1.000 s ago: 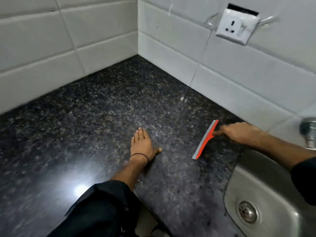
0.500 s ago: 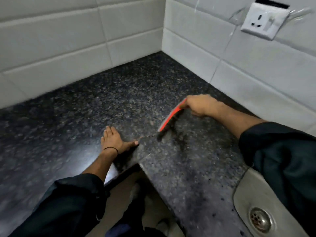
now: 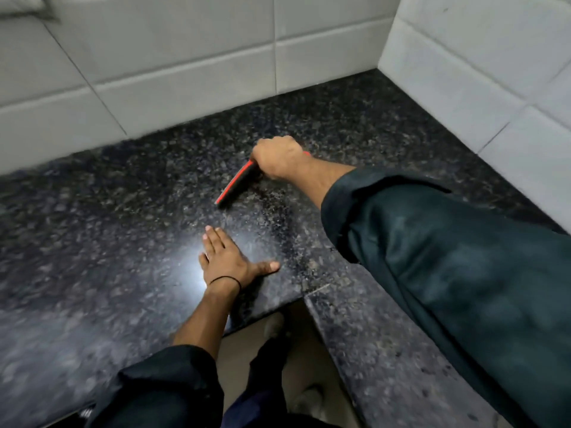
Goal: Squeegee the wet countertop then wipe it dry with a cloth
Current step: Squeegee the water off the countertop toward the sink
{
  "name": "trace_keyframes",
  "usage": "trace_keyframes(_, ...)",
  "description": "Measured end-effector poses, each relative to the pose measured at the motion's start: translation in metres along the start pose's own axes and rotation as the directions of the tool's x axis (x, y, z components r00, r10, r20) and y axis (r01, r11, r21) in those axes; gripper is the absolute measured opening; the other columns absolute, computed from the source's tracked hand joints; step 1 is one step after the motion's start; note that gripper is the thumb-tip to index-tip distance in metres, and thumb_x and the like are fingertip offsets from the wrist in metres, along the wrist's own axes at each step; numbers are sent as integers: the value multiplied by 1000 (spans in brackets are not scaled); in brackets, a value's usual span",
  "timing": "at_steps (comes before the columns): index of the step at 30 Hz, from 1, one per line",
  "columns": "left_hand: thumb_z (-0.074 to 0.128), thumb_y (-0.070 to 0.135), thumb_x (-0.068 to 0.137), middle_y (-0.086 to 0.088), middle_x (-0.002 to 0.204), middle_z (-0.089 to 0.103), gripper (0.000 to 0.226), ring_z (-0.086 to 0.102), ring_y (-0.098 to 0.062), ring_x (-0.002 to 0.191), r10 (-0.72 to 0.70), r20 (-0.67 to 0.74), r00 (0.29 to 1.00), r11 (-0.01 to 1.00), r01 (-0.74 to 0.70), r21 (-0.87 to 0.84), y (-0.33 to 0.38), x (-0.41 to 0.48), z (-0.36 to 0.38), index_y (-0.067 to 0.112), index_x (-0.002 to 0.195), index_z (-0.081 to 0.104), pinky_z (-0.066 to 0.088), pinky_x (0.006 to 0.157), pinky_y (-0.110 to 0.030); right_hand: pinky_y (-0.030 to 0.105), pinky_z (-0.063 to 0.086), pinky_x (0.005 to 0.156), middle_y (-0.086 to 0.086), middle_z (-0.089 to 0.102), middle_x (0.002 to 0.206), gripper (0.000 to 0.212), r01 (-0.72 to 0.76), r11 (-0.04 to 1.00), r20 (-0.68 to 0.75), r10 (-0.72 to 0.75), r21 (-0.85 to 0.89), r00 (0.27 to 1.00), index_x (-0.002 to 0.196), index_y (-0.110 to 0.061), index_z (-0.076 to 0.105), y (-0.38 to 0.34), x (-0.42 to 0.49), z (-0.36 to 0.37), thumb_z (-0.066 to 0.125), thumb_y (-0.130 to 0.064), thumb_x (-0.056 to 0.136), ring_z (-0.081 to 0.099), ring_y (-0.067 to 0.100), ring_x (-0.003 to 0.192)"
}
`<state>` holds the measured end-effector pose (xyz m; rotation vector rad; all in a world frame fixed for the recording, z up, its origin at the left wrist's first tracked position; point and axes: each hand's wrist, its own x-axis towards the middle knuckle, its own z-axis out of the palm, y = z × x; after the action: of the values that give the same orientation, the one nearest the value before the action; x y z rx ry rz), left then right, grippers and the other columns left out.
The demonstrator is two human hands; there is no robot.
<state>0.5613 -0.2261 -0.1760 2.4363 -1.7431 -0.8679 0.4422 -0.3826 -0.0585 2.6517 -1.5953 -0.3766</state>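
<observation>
two hands work on a dark speckled worktop [image 3: 92,230] that fills an inner corner under pale wall tiles [image 3: 185,57]; the right hand [image 3: 279,157] is closed round a red squeegee [image 3: 236,183] near the middle of the worktop, away from the walls; the left hand [image 3: 227,259] lies flat, fingers spread, holding nothing, near the front edge; the squeegee's long axis runs diagonally, its free end pointing down-left toward the left hand; to do this stroke well, probably keep the blade pressed evenly and pull across its length, overlapping passes; no cloth is in view.
</observation>
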Motion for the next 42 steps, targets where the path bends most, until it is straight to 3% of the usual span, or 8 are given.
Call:
trace_keyframes(11,67,86,45,-13,162,-14,155,-10,-27,150,30,-127,991,992,-45,-116,-4,-17,6,3,152,-9,3,122,-44,39,48,95,9,61,136,36,132,972,185,-95,-196,978,130,-12,59,15,-36,-10,47,-14,97,59,29,123)
trace_keyframes(17,81,58,62,-17,162,-5,136,-2,-30,150,127,-130,983,990,-134,-41,24,-23,3,-1,152,-3,5,122,-41,39,54,89,6,66,126,45,62,992,252,-32,-113,967,131,-35,59,69,-142,40,43,-16,94,66,30,110)
trace_keyframes(19,80,54,66,-18,162,-3,131,0,-31,150,167,-94,982,985,-169,-19,43,-26,4,-1,152,-2,6,122,-41,37,51,92,3,63,131,49,40,994,313,-7,-97,950,136,-48,51,87,-182,47,42,-19,97,64,28,114)
trace_keyframes(22,77,53,72,-17,162,-3,125,0,-31,150,288,0,958,957,-288,45,81,-38,19,0,152,-3,7,122,-41,36,46,96,3,60,135,42,-22,990,389,76,-141,918,138,-44,48,113,-247,52,38,-25,102,60,26,119)
trace_keyframes(27,71,55,78,-12,162,-9,118,-4,-29,150,487,234,842,847,-520,110,149,-76,72,4,153,-5,5,122,-41,30,43,98,-8,54,142,45,-172,978,487,208,-118,848,139,-60,38,148,-364,69,32,-33,105,58,18,123)
trace_keyframes(32,62,51,87,-16,161,-14,106,-6,-33,149,482,333,810,799,-563,212,181,-102,101,1,153,-6,11,121,-43,31,42,103,-16,47,148,46,-336,928,572,364,-159,735,139,-61,36,178,-462,89,30,-33,104,55,16,128)
trace_keyframes(39,67,61,77,-18,162,-1,115,9,-34,149,446,339,828,769,-549,329,190,-98,91,0,153,6,21,119,-44,33,46,102,-8,55,142,41,-248,941,537,334,-229,775,140,-47,46,188,-455,74,38,-36,101,59,20,123)
trace_keyframes(42,69,63,74,-18,160,16,106,28,-34,143,439,313,842,762,-534,367,195,-97,88,3,149,25,33,110,-44,31,46,98,-7,57,141,46,-322,932,480,363,-169,799,137,-55,46,206,-431,50,48,-32,98,60,22,122)
